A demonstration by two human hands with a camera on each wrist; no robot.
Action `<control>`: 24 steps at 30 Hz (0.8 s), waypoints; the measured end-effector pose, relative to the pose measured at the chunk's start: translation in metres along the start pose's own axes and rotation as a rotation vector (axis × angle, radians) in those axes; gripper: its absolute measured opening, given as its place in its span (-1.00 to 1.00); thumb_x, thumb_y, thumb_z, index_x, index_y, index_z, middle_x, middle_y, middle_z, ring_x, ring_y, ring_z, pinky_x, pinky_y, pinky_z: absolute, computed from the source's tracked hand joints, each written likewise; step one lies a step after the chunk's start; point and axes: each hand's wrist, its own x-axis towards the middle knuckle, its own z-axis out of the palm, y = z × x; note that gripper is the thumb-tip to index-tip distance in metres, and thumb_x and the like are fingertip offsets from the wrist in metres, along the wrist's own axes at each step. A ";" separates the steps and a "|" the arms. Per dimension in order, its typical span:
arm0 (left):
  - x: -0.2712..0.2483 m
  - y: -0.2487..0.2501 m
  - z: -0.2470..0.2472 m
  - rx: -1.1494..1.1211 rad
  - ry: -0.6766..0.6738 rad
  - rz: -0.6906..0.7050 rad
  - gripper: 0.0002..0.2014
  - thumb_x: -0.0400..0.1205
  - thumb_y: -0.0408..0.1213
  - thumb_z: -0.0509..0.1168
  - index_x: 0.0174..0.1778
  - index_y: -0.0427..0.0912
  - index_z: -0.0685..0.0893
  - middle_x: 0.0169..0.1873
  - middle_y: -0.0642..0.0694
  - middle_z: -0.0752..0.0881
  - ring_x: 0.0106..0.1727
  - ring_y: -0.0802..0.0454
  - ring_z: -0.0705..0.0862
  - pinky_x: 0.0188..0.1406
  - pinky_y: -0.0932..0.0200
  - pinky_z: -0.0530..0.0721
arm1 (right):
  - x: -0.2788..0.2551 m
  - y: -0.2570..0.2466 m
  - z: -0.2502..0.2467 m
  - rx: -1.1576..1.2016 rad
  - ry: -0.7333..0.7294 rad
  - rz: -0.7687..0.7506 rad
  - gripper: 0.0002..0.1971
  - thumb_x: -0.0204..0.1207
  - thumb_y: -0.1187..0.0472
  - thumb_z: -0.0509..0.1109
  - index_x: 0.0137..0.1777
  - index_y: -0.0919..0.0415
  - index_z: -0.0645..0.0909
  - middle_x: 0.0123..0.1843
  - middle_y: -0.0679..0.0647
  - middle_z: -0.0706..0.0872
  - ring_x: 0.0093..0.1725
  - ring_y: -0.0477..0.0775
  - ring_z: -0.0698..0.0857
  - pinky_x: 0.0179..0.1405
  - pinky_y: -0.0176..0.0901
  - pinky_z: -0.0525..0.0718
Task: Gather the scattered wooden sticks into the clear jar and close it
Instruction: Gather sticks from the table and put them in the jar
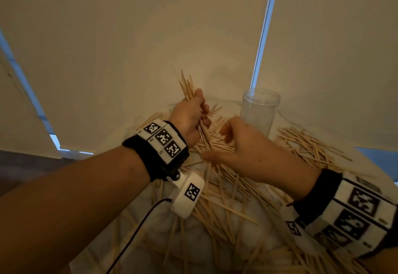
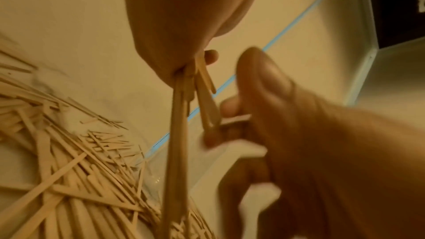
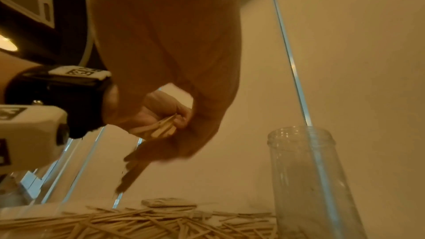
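- Up above the heap, the left hand (image 1: 189, 116) grips a bundle of wooden sticks (image 1: 187, 88), their long axis steep, upper ends leaning away from the clear jar (image 1: 259, 110).
- Right hand (image 1: 239, 151) hovers between bundle and jar, fingers loosely curled; it perhaps pinches a few sticks, though blur hides this.
- Jar stands upright, mouth open, on the white counter (image 1: 215, 228).
- Loose sticks (image 1: 305, 144) lie flat around the jar, pointing every way.

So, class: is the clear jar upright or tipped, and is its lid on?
Upright and open. The clear jar stands on its base among the sticks, its threaded mouth bare and no lid on it.
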 end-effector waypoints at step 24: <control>-0.015 -0.028 0.010 0.130 -0.238 0.004 -0.42 0.80 0.09 0.10 0.41 -0.41 0.56 -0.19 -0.14 0.80 -0.18 -0.09 0.76 -0.06 -0.04 0.67 | 0.020 0.006 0.005 0.319 -0.072 0.099 -0.49 0.64 -0.07 0.29 0.55 -0.04 0.27 -0.02 -0.04 0.71 -0.12 -0.10 0.70 -0.08 -0.05 0.71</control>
